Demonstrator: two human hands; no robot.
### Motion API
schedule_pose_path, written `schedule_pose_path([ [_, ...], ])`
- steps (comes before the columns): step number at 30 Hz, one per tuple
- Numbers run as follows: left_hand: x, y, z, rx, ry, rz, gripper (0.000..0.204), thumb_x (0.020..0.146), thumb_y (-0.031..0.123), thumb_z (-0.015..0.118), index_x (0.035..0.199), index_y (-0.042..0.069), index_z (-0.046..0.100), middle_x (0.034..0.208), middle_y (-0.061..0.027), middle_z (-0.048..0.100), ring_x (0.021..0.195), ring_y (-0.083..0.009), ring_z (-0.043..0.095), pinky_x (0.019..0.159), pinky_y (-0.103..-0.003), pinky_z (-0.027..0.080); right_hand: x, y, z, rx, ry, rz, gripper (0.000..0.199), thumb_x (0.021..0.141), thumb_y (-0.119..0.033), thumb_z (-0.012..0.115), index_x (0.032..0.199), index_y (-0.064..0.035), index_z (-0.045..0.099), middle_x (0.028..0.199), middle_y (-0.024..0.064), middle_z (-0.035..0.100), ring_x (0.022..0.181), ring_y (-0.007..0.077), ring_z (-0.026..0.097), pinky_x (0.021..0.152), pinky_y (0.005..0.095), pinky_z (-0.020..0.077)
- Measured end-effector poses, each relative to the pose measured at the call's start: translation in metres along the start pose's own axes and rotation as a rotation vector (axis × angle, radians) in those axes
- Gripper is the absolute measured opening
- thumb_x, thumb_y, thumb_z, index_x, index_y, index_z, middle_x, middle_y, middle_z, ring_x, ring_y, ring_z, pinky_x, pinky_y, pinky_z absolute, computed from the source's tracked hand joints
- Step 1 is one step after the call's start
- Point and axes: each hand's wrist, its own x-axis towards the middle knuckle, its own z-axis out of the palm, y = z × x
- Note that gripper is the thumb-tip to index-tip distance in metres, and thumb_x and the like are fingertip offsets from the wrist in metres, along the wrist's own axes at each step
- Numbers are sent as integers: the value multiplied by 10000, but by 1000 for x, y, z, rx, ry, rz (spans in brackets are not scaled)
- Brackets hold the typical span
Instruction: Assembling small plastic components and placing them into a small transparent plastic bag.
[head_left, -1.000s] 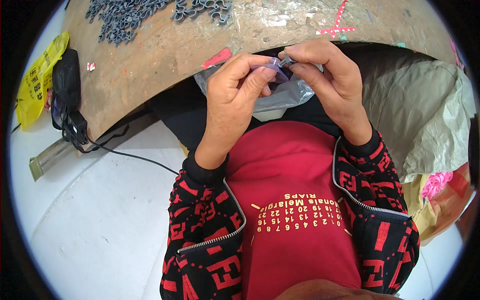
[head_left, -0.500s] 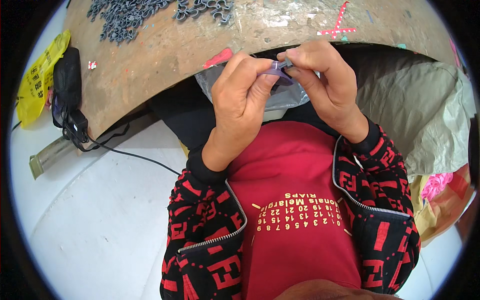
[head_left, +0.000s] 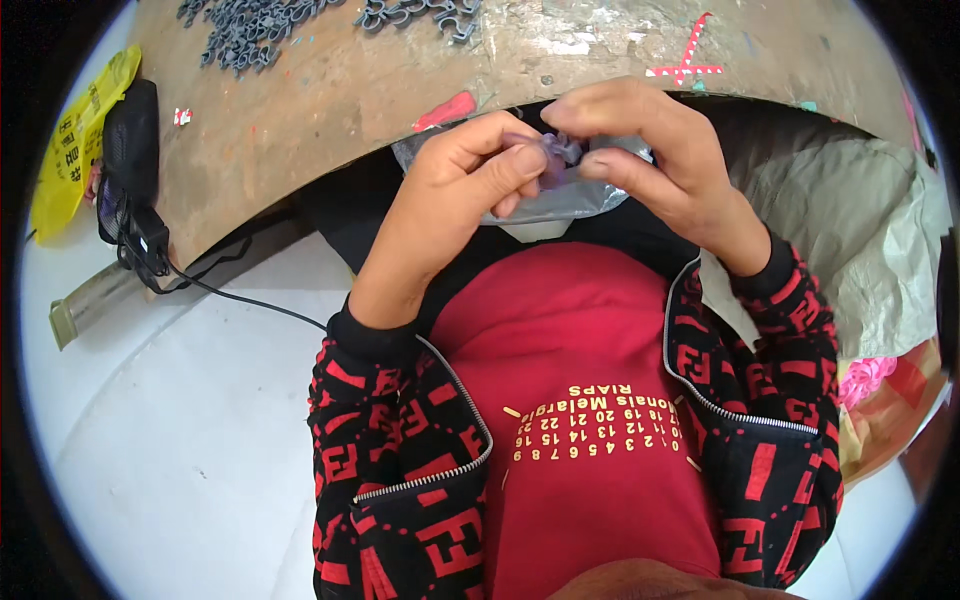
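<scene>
My left hand [head_left: 455, 195] and my right hand [head_left: 655, 160] meet at the near edge of a worn wooden table [head_left: 330, 95]. Both pinch one small purple plastic piece [head_left: 555, 160] between thumbs and fingertips. Most of the piece is hidden by my fingers. Just under my hands lies a clear plastic bag [head_left: 560, 200] in my lap. Both arms wear a black jacket with red patterns over a red shirt.
Several small grey parts [head_left: 250, 30] lie in piles at the table's far side. A red flat piece [head_left: 447, 110] sits near the edge, pink tape [head_left: 685, 55] further right. A yellow bag [head_left: 75, 140] and black charger with cable [head_left: 135, 190] are left; a grey sack [head_left: 860, 240] is right.
Both hands stay together on the purple piece; my fingers have shifted slightly around it. Nothing else has moved.
</scene>
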Motion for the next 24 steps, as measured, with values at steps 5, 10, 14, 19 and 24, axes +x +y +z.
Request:
schedule_pose_path([
  [5, 1, 7, 3, 910, 151, 600, 112, 748, 28, 627, 855, 23, 597, 726, -107, 547, 642, -243, 551, 568, -291, 432, 1, -8, 9, 542, 54, 546, 311, 869, -165, 561, 1123, 8, 515, 877, 22, 550, 784, 83, 521, 703, 225, 439],
  [10, 3, 2, 6, 1063, 232, 736, 124, 733, 17, 619, 856, 25, 597, 743, -97, 559, 658, -242, 563, 559, -308, 438, -1, -4, 13, 792, 4, 656, 266, 885, -175, 549, 1092, -14, 505, 831, 4, 533, 666, 49, 498, 587, 182, 412],
  [14, 4, 4, 5, 1061, 162, 695, 123, 737, 24, 625, 857, 23, 598, 749, -109, 557, 654, -253, 559, 565, -301, 438, -4, -4, 9, 563, -22, 566, 229, 875, -154, 555, 1053, -16, 516, 822, 12, 541, 666, 67, 503, 589, 202, 409],
  [19, 0, -2, 1, 542, 69, 236, 86, 819, 67, 585, 880, 6, 591, 732, -50, 561, 605, -124, 509, 542, -242, 402, 13, -1, -10, 8, -249, 208, 209, 838, -146, 583, 989, -10, 535, 820, 31, 537, 691, 108, 506, 604, 231, 397],
  [24, 6, -3, 2, 118, -50, 3, 154, 873, 169, 559, 862, 19, 594, 695, 5, 536, 586, -38, 434, 514, -180, 341, 19, -7, -19, 266, -334, 370, 239, 817, -167, 612, 985, -11, 545, 830, 37, 551, 731, 119, 509, 636, 234, 394],
])
